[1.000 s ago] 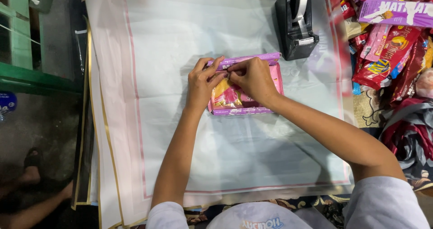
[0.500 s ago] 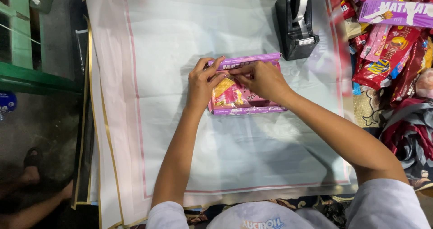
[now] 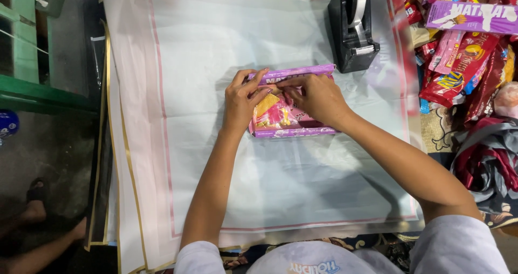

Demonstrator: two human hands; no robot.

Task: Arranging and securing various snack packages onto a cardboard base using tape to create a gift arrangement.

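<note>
A stack of purple and pink snack packets (image 3: 280, 120) lies in the middle of a pale wrapping sheet (image 3: 189, 63) with a pink border line. A long purple box (image 3: 302, 72) lies along the stack's far edge. My left hand (image 3: 244, 100) rests on the stack's left end, fingers bent onto the purple box. My right hand (image 3: 318, 97) covers the stack's right half, its fingertips meeting the left hand's at the top middle. Both press down on the stack.
A black tape dispenser (image 3: 353, 28) stands at the back right on the sheet. A heap of red, pink and purple snack packets (image 3: 464, 47) lies at the right edge, dark folded cloth (image 3: 488, 166) below it. A green frame (image 3: 32, 85) and another person's foot (image 3: 35, 198) are at the left.
My right hand has slid slightly right and down along the stack; my left hand's fingers have stayed at the purple box. The stack has not visibly shifted.
</note>
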